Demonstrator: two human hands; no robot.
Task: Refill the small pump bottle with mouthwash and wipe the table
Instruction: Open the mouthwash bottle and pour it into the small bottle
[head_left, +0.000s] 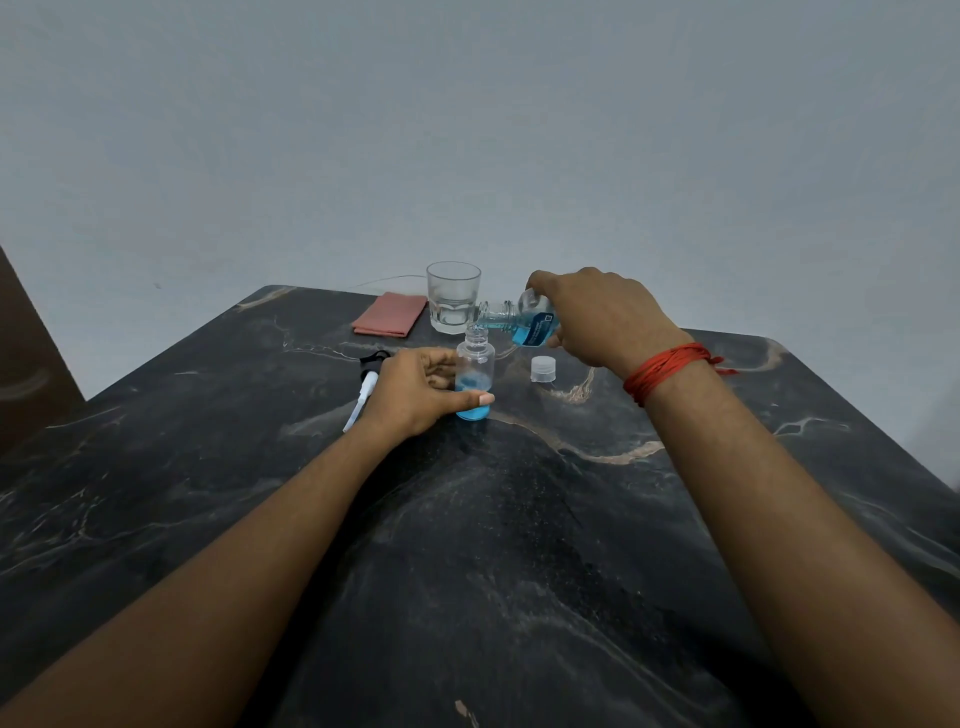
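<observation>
A small clear bottle (475, 364) stands upright on the dark marble table (519, 519), with blue liquid in its lower part. My left hand (415, 389) grips it from the left, thumb across its base. My right hand (597, 317) holds the blue mouthwash bottle (522, 318) tipped to the left, its open neck right over the small bottle's mouth. The pump head (366, 384), black top and white tube, lies on the table left of my left hand. A white cap (543, 369) stands to the right of the small bottle.
A clear drinking glass (453, 297) stands behind the small bottle near the table's far edge. A folded pink cloth (389, 314) lies left of the glass. A grey wall rises behind the table; a brown surface shows at the left edge.
</observation>
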